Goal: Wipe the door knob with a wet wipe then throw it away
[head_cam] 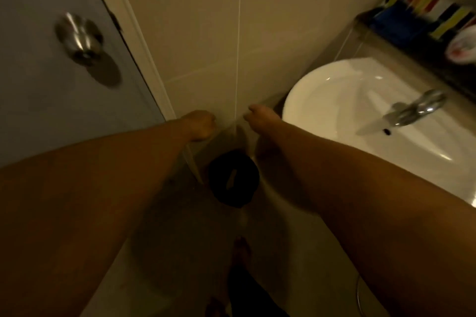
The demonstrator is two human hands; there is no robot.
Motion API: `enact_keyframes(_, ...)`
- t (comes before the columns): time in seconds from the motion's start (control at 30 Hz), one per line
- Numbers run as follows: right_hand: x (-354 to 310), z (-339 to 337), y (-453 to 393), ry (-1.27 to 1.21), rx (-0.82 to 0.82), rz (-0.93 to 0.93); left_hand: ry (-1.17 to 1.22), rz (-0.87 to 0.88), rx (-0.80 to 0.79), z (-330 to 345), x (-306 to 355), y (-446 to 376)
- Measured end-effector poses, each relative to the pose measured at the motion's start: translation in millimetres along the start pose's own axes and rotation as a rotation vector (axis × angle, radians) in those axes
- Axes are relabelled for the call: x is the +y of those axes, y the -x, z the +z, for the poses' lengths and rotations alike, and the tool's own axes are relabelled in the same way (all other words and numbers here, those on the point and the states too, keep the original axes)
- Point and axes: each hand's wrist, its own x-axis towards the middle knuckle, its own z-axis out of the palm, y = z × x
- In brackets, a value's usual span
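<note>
The round metal door knob point(79, 38) sits on the grey door point(38, 100) at the upper left, blurred by motion. Both my arms reach forward and down in front of the tiled wall. My left hand point(199, 123) is closed in a fist and my right hand point(258, 117) pinches its fingers together. A thin, pale wet wipe point(224, 140) hangs spread between them, one upper corner in each hand. Directly below the wipe, a round black bin point(233, 183) stands on the floor. Neither hand is near the knob.
A white washbasin point(347, 121) with a chrome tap point(417, 108) is at the right, close to my right forearm. Above it, a dark shelf point(412, 41) holds colourful items. The white door frame point(134, 41) runs between door and wall. My feet point(239, 255) show below.
</note>
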Motion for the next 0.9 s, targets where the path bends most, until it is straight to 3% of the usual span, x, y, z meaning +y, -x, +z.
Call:
enact_keyframes(0.2,-33.1,-94.8,82.3,0.078,0.188,-0.087,-0.069,0.061,0.259,-96.4,45.4,76.2)
enact_keyframes(0.37,-14.9,-153.7,148.8,0.121,0.309,-0.042,-0.129,0.177,0.363,-139.0,111.1,108.8)
enact_keyframes(0.67,89.5,-236.2,232.8,0.148,0.485,0.152,-0.184,0.414,0.358,-140.7,259.1,113.6)
enact_keyframes(0.9,209.6,-282.0,275.3,0.039,0.594,0.308,-0.227,0.579,0.309,-113.2,398.4,90.7)
